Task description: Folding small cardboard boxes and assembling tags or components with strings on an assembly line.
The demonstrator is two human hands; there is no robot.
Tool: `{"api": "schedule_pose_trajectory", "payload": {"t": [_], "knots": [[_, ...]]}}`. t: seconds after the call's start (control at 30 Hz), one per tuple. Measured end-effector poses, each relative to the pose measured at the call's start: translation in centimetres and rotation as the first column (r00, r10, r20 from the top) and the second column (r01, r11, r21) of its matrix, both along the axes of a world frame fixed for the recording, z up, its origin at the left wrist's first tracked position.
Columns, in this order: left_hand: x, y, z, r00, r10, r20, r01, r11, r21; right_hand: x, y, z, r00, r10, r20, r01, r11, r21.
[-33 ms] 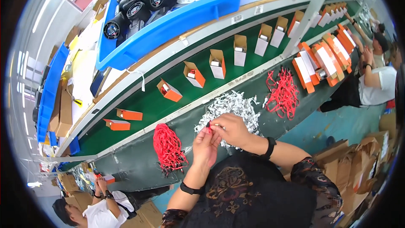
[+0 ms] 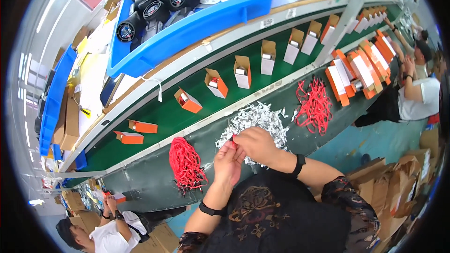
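Observation:
Above the near edge of the dark worktable, my left hand [image 2: 228, 163] and my right hand [image 2: 257, 145] meet fingertip to fingertip. Pinched between them is a small red piece [image 2: 234, 143], mostly covered by the fingers; its exact kind cannot be made out. Just beyond my right hand spreads a heap of white looped cords [image 2: 253, 117], partly hidden by that hand. To the left of my left hand lies a bundle of red cords [image 2: 183, 161] with dark ends. A second pile of red cords [image 2: 314, 107] sits farther right.
Along the green conveyor [image 2: 161, 105] behind the worktable stand several open orange-and-white boxes [image 2: 215, 84]. More boxes [image 2: 358, 68] are stacked at the right. A blue bin [image 2: 197, 23] of black devices sits above. Co-workers [image 2: 110, 227] are on both sides; cardboard [image 2: 389, 192] lies lower right.
My right hand's fingers have closed further over the small piece, covering the dark part and pale tip that showed before. The head view has shifted very slightly.

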State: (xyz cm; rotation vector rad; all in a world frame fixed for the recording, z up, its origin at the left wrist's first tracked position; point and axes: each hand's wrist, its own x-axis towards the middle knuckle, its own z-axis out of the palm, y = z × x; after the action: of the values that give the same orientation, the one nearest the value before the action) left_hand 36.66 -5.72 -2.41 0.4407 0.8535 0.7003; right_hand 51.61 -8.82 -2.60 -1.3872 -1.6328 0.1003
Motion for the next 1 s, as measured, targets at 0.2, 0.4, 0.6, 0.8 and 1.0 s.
{"api": "schedule_pose_trajectory", "payload": {"t": [0.2,0.4,0.6,0.8,1.0], "knots": [[-1.0,2.7,-2.0,0.993,0.005,0.116,0.020,0.976,-0.218,-0.3,1.4,-0.7,0.972,0.073,0.223,-0.038,0.987,-0.159],[-0.4,3.0,-1.3,0.826,-0.041,-0.562,0.369,0.793,0.484,2.7,5.1,-1.9,0.961,0.236,-0.145,-0.273,0.895,-0.352],[-0.6,6.1,-1.8,0.702,0.204,-0.682,0.602,0.342,0.722,6.2,11.2,-2.2,0.986,0.094,-0.141,-0.148,0.883,-0.445],[-3.8,6.3,-2.9,0.607,0.066,-0.792,0.712,0.399,0.579,13.7,20.9,-5.8,0.842,-0.137,0.521,0.360,0.863,-0.354],[-7.2,3.0,-5.7,0.506,-0.066,-0.860,0.806,0.391,0.444,12.9,22.9,-7.7,0.746,0.048,0.665,0.472,0.665,-0.578]]}}
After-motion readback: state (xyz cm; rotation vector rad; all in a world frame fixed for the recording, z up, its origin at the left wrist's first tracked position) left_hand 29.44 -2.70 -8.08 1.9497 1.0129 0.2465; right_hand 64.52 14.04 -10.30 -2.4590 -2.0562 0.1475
